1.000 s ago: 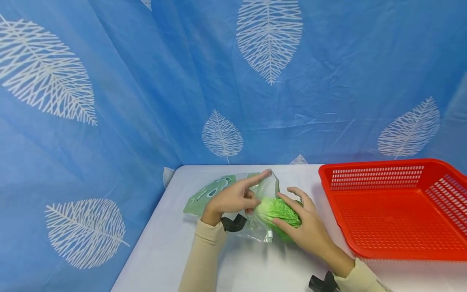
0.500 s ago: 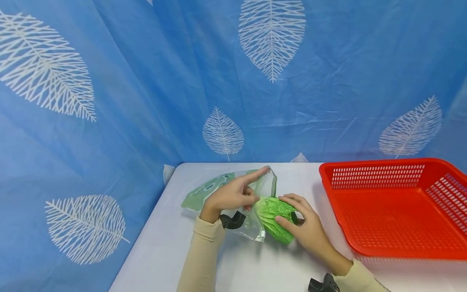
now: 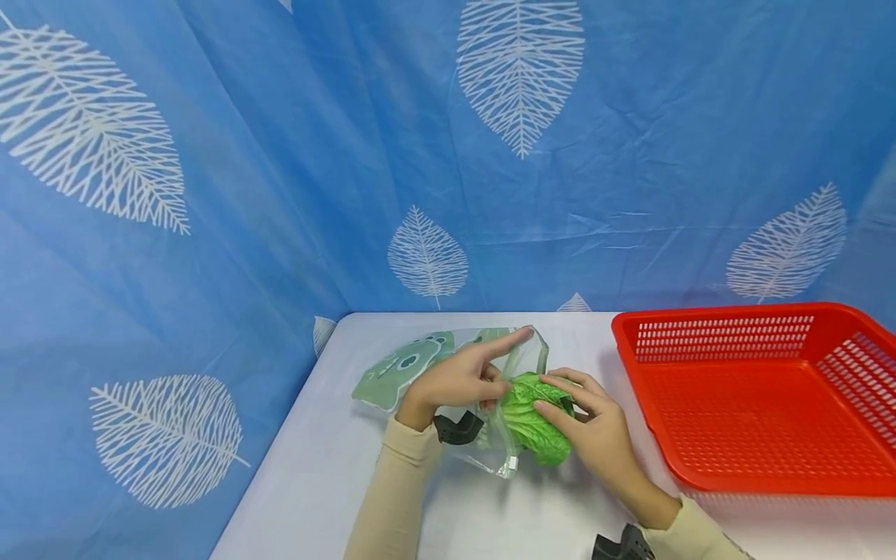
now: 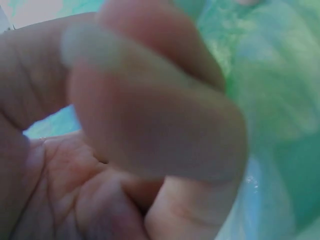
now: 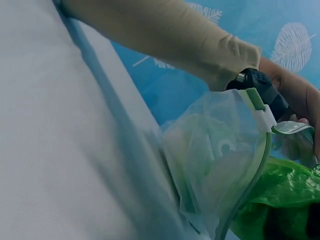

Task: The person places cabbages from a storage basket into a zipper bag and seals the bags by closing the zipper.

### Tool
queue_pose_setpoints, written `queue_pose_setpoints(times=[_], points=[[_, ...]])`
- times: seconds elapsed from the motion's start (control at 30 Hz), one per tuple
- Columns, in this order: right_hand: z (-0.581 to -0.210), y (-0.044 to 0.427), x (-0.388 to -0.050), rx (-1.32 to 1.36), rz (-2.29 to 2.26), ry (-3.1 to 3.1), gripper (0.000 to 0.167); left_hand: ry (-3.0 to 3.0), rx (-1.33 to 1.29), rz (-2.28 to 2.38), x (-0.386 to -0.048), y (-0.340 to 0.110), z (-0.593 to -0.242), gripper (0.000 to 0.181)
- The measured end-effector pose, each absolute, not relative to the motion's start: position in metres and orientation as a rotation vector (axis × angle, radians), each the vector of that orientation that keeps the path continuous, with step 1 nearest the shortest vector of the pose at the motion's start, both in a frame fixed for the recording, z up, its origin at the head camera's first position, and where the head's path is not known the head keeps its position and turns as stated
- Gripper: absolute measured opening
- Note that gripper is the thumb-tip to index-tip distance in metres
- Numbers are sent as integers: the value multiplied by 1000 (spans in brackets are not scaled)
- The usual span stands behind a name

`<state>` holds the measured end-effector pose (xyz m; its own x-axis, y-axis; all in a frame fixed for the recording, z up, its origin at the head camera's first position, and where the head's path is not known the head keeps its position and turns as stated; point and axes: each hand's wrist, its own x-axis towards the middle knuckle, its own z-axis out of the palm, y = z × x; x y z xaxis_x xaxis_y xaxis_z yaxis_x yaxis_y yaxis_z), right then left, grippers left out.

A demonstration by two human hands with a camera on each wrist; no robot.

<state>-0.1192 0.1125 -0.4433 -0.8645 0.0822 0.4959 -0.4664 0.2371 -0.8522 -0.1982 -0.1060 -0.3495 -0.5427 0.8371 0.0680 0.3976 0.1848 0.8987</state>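
A clear zip bag with green printing lies on its side on the white table, its mouth facing right. My left hand holds the bag's mouth, index finger stretched along the upper edge and the other fingers curled. The green napa cabbage sits partly in that mouth; its pale end is hidden behind my left hand and the bag. My right hand grips the cabbage's leafy end from the right. In the right wrist view, a white slider sits on the bag's zip edge. Curled fingers fill the left wrist view.
A red plastic basket with slotted walls stands to the right of my right hand. Behind and left of the white table hangs a blue curtain with white leaf prints.
The bag's mouth has shifted slightly right with my left hand, covering the cabbage's pale end. The cabbage has turned a little, and my right fingers have drawn closer together on it.
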Motion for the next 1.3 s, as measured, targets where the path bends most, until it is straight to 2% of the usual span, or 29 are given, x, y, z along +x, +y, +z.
queue_pose_setpoints(times=[0.4,0.63,0.87,1.1,1.3], points=[[-433,117,-119,288,1734,-1932,32,1986,1226,1337,-196,-102,-348,83],[-432,109,-115,402,1716,-1905,34,1992,1246,1367,-189,-100,-341,84],[-429,99,-114,518,1473,-1817,44,1970,1291,1399,-183,-97,-334,84],[-437,99,-122,582,1328,-1832,48,1942,1294,1397,-183,-97,-335,83],[-436,105,-121,608,1248,-1943,64,1957,1280,1464,-190,-106,-335,82]])
